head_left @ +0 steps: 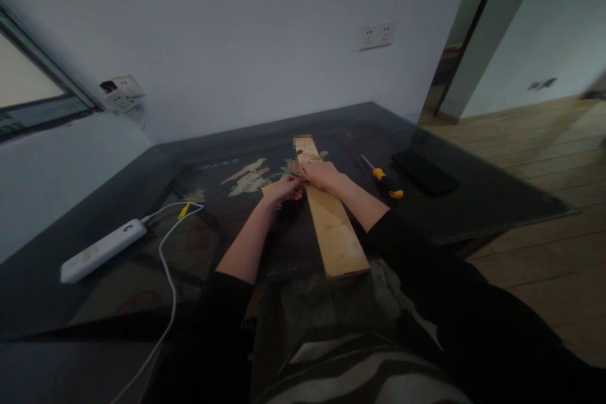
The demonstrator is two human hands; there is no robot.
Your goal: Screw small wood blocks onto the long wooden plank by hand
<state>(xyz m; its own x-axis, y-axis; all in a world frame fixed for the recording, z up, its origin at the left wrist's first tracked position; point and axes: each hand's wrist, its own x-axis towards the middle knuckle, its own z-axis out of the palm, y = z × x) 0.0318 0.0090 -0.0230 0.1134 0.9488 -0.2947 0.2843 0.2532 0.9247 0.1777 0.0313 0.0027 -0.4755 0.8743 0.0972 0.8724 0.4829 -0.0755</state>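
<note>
- The person's lap in dark clothing fills the bottom of the view, nearest the camera; both sleeves are dark and pushed back to bare forearms that reach forward over the table [473, 202].
- The table is a large dark glass-topped surface with a pale picture showing beneath the glass. It carries everything else here.
- The wooden plank [334, 230] lies flat on the table, running from the near edge away toward the wall, slightly angled. Its near end overhangs toward the lap. Its surface looks bare along the near half, so the work appears to be at an early or middle stage, concentrated at the far part of the plank.
- The white power strip [101, 249] lies well to the left with its cable [165, 265] looping toward the near edge.
- A dark flat phone [425, 172] rests to the right of the plank, well apart from it.
- The screwdriver [384, 180] with yellow-and-black handle lies untouched between plank and phone; whatever needs it is not yet in hand.
- The right hand [322, 175] rests on the plank's far part, fingers curled down, pressing or steadying it.
- The left hand [285, 189] sits just beside the plank's left edge, fingers pinched narrow around something small; I cannot tell what it is.
</note>
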